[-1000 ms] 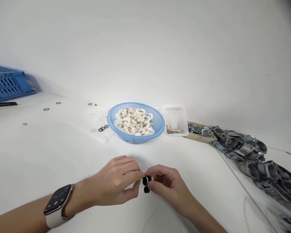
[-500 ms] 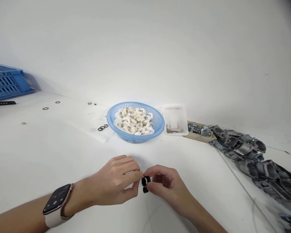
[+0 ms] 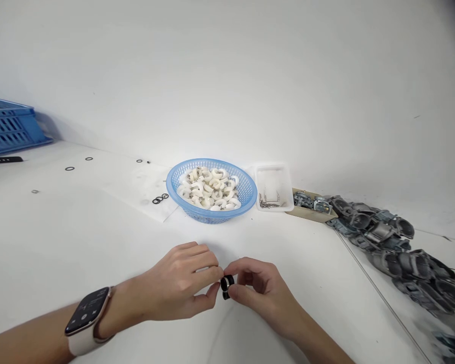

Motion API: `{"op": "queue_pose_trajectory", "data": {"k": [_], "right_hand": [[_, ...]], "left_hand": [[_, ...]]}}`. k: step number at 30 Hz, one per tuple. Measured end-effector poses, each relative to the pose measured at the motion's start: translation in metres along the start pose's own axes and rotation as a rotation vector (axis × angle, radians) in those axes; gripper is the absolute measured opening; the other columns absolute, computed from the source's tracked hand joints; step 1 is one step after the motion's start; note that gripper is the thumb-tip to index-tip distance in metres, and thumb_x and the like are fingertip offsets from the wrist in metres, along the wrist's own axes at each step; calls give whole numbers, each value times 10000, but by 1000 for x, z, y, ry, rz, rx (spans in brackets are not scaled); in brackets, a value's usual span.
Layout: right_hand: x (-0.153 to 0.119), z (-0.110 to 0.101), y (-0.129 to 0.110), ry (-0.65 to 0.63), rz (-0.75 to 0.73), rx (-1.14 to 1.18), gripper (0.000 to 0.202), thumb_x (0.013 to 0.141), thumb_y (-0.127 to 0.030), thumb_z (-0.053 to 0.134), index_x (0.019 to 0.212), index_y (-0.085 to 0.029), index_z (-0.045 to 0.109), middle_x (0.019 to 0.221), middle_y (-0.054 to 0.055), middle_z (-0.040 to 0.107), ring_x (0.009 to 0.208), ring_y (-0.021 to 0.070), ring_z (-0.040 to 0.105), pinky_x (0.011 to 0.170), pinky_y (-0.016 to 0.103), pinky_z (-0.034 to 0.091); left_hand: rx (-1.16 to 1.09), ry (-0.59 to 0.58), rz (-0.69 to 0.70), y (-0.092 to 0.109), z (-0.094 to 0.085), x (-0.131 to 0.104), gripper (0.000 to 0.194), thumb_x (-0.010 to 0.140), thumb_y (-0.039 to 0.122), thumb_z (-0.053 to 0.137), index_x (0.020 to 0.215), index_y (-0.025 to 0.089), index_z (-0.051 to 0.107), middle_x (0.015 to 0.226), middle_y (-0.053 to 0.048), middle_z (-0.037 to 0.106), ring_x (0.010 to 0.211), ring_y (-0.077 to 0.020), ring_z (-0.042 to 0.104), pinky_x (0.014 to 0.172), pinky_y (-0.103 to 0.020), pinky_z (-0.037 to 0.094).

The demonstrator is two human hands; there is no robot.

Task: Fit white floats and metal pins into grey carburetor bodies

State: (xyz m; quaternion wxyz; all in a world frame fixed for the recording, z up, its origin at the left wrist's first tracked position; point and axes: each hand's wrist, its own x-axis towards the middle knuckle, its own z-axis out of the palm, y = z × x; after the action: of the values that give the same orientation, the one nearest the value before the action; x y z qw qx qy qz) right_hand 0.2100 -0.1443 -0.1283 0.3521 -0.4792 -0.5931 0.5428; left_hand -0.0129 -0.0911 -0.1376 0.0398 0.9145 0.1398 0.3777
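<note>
Between the thumb and fingers of my right hand (image 3: 260,288) is a small black round part (image 3: 226,283) with a silvery band round it, held a little above the table. My left hand (image 3: 191,280) is at the part's left side, its index fingertip against the edge. The left fingers are curled in a pinch; whether something small is between them is hidden. Beyond my hands stands a blue basket (image 3: 212,216) heaped with white curved plastic pieces that have metal bits on them.
Right of the basket are a clear tray (image 3: 275,177) with thin metal pins, a cardboard box (image 3: 311,213) of metal parts and a pile of grey metal housings (image 3: 387,237). Black rubber rings (image 3: 160,199) lie to the left. A blue crate (image 3: 13,126) stands far left.
The black part has turned slightly in my fingers; its lower end shows less. Both hands keep almost the same place and grip.
</note>
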Motion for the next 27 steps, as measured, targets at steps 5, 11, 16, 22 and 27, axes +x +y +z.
{"op": "queue_pose_trajectory", "data": {"k": [5,11,16,22,27], "right_hand": [[0,1,-1,2,5,-6,188,840,-305,769,1008,-222,775,757,5,664,695,153,510,672,292,437],[0,-1,-2,1,5,-25,180,841,-298,766,1008,-233,774,772,-5,638,709,147,500,676,287,413],[0,1,-3,3,16,-44,183,838,-291,756,1012,-236,767,741,-17,603,715,151,502,686,293,404],[-1,1,-3,-1,29,-89,200,843,-284,744,1038,-242,762,754,-16,602,728,156,513,712,305,402],[-2,1,-4,-6,23,-86,203,852,-281,741,1052,-250,755,772,-21,615,732,149,513,721,295,414]], "left_hand": [[5,-4,3,-2,1,-2,121,907,78,575,969,163,635,783,-25,650,656,-160,569,589,-301,416],[-7,-14,-6,-2,2,-3,119,909,64,579,955,159,633,783,-26,652,660,-160,564,595,-300,410],[-110,-26,-78,-2,1,-1,140,903,49,572,943,168,635,786,-14,654,672,-150,571,613,-290,431],[-212,-18,-135,-3,3,0,148,905,40,560,937,169,624,794,-20,655,692,-149,568,641,-282,451],[-253,-44,-183,-2,1,-1,144,922,47,546,915,175,612,788,-17,651,701,-148,579,638,-274,444]]}}
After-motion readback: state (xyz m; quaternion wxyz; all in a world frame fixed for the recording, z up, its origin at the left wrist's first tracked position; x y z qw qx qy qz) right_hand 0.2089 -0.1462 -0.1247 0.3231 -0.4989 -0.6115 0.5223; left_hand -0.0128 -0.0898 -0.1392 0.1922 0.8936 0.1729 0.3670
